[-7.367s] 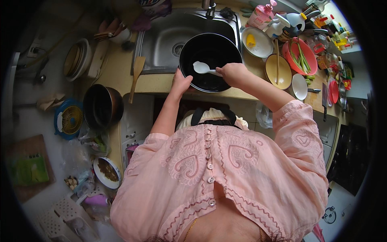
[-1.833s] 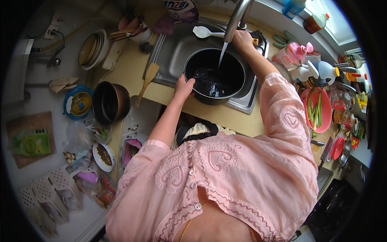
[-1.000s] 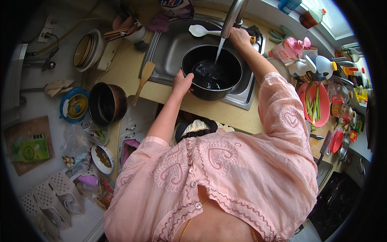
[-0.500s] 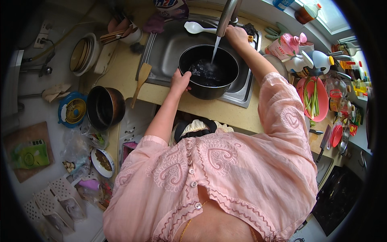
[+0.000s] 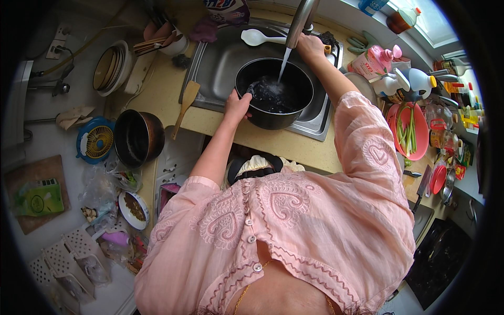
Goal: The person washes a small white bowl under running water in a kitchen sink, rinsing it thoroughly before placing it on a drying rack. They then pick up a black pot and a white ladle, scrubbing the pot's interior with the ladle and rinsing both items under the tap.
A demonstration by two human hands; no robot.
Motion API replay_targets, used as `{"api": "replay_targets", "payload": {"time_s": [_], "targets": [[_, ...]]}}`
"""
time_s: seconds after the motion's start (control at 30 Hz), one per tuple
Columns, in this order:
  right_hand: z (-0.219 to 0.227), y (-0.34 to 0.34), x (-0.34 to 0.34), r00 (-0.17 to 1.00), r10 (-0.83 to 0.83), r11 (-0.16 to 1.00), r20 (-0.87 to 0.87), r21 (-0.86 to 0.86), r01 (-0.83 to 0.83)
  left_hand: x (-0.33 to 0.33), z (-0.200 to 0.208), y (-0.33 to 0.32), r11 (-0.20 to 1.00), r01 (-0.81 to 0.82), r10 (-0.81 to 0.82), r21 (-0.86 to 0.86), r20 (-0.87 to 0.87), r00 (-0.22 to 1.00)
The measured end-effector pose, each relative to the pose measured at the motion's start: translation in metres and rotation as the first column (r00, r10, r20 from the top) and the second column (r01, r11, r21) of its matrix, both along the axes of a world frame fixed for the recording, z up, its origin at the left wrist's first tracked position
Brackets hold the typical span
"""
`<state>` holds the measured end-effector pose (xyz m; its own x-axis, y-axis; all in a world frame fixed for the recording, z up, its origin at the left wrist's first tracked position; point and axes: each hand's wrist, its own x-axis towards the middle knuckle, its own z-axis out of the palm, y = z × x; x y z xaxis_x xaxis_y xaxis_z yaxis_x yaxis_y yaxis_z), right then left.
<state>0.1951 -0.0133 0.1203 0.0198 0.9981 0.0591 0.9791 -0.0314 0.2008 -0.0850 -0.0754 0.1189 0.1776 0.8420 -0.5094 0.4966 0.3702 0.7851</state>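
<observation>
A black pot (image 5: 274,119) stands tilted slightly over the near edge of the steel sink (image 5: 219,58). My left hand (image 5: 237,105) is closed on its left side, thumb near the rim and the other fingers lower down, partly hidden. From the faucet (image 5: 300,23) a stream of water (image 5: 284,64) falls into the pot, where the water (image 5: 268,94) is churned and bubbling. My right hand (image 5: 311,48) is closed at the faucet, just behind the spout, which hides some fingertips. Behind the pot a white spoon (image 5: 254,37) lies in the sink.
On the counter left of the sink lies a wooden spatula (image 5: 187,107). Farther left are a dark pot (image 5: 137,139) and stacked bowls (image 5: 107,69). To the right stand bottles, a pink basin (image 5: 418,143) with green stalks, and a knife (image 5: 421,191).
The water keeps running into the pot, and its surface pattern differs. Both hands keep their places; the whole picture has shifted very slightly.
</observation>
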Motion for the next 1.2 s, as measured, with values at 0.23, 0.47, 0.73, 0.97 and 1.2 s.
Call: {"api": "replay_targets", "payload": {"time_s": [0.23,0.47,0.73,0.97,1.2], "targets": [[0.001,-0.001,0.000,1.000,-0.025,1.000,0.001,-0.007,0.025,-0.001,0.002,0.000,1.000,0.014,-0.014,-0.009,0.019,1.000],[0.010,-0.003,-0.002,0.999,-0.033,0.998,-0.003,-0.051,0.033,-0.001,0.000,0.000,1.000,0.011,-0.011,-0.007,0.036,0.999],[0.013,0.000,0.002,0.999,-0.037,0.997,0.022,-0.074,0.038,-0.001,-0.001,0.000,1.000,0.006,-0.006,-0.010,0.039,0.999],[0.027,0.010,0.011,0.991,-0.129,0.992,-0.044,-0.018,0.128,-0.005,-0.001,-0.005,1.000,-0.010,0.010,-0.003,0.086,0.996],[0.035,0.006,0.004,0.943,-0.242,0.970,-0.228,-0.064,0.233,-0.013,-0.007,-0.014,0.999,-0.029,0.025,0.019,0.188,0.982]]}}
